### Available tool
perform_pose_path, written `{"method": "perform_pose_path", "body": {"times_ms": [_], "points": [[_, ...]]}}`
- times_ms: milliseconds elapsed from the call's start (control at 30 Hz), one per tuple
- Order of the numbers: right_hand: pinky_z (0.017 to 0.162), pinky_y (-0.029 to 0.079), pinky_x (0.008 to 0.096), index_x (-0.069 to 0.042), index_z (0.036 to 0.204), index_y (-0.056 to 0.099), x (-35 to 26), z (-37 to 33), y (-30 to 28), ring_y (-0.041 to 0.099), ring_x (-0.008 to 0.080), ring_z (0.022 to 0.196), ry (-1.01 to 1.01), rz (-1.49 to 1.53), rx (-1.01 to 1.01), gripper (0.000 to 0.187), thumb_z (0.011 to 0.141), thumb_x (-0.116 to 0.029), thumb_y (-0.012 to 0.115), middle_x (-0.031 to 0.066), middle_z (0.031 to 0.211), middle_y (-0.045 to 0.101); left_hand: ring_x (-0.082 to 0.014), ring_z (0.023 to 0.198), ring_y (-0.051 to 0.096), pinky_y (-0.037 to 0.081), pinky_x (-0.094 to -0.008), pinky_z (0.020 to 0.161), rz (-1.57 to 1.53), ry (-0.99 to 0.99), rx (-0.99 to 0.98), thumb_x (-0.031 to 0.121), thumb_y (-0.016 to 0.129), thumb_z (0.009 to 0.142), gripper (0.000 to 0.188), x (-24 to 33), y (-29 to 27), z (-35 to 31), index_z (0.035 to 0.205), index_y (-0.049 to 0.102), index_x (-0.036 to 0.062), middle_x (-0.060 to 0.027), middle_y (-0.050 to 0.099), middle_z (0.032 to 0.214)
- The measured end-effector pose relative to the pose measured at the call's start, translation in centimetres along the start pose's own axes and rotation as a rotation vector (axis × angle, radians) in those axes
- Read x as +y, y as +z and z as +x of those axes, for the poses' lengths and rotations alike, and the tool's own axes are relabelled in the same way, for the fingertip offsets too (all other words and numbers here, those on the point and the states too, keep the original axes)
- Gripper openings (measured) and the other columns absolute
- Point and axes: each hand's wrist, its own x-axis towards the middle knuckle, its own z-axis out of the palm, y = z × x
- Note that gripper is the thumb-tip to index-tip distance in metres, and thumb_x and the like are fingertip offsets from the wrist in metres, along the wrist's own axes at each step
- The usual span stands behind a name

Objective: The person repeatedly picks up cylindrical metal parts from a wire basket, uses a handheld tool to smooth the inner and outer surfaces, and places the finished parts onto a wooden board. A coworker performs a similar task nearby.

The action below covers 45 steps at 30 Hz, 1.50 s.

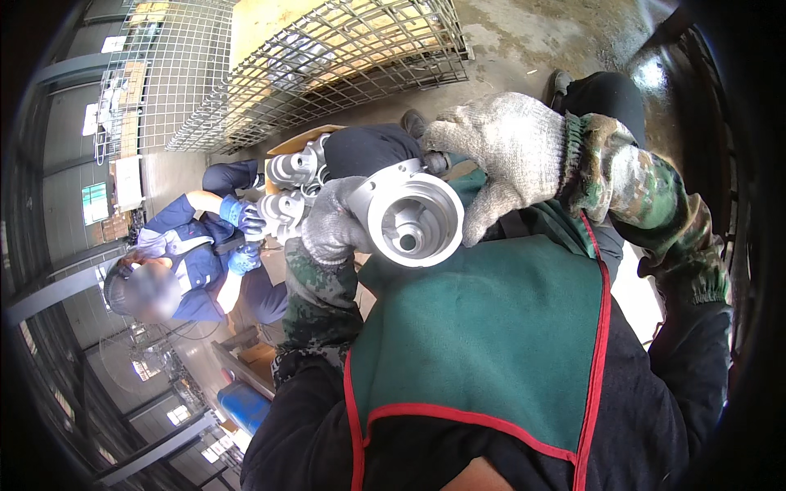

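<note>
A silvery cast metal housing [446, 200] is held in front of my chest, its wide round mouth facing up toward me. My left hand [332, 222], in a grey knitted glove, is closed around its left side. My right hand [512, 151], in a similar soiled glove, is at the housing's right. Its thumb is spread away from the fingers and points down beside the rim; whether it touches cannot be made out. Under those fingertips shows a small dark grey round piece [438, 163]; whether it belongs to the housing is unclear. A green apron [483, 319] with red edging covers my front.
Left of my hands, several similar castings [293, 168] are in a cardboard box [307, 139]. A co-worker [192, 254] in blue gloves reaches to a casting there. A wire mesh cage [327, 74] stands beyond. A blue drum [243, 405] is at the lower left.
</note>
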Motion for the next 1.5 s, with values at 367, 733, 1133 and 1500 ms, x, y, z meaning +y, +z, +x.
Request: {"method": "perform_pose_path", "body": {"times_ms": [367,733,1133,1500], "points": [[0.072,0.051,0.0450,-0.005,0.105,0.061,-0.9,-0.6,-0.2,0.064,0.0368,0.086,-0.002,-0.121,0.032,0.081,0.055,-0.066,0.077,0.0146,0.089,0.065,-0.0129,0.080,0.063,0.053,-0.0302,0.074,-0.159,-0.221,0.079,-0.002,0.080,0.047,0.051,2.3,1.9,1.3,0.095,0.064,-0.0017,-0.0052,0.069,0.089],[0.073,0.052,0.0451,-0.008,0.100,0.066,0.6,-2.0,1.0,0.065,0.0366,0.086,0.169,-0.001,0.163,0.065,0.072,-0.067,0.066,0.0148,0.087,0.067,-0.0221,0.104,0.062,0.053,-0.0352,0.089,-0.657,0.095,0.000,0.009,0.073,0.076,0.057,0.4,4.0,1.8,0.126,0.050,-0.0030,-0.0128,0.062,0.117],[0.074,0.052,0.0430,-0.005,0.095,0.068,1.2,-2.5,1.2,0.067,0.0350,0.084,0.432,0.043,0.211,0.065,0.071,-0.065,0.070,0.0181,0.084,0.068,-0.0167,0.088,0.065,0.053,-0.0300,0.079,-0.166,0.097,0.473,0.003,0.081,0.066,0.052,1.6,5.7,3.1,0.113,0.061,-0.0058,-0.0097,0.070,0.098],[0.077,0.051,0.0438,-0.007,0.098,0.068,3.3,-1.3,4.0,0.066,0.0357,0.086,0.622,0.188,0.386,0.070,0.077,-0.073,0.057,0.0182,0.084,0.068,-0.0137,0.080,0.067,0.052,-0.0275,0.075,0.481,0.215,0.855,-0.001,0.079,0.071,0.038,0.4,8.4,7.0,0.107,0.066,-0.0012,-0.0066,0.072,0.092]]}}
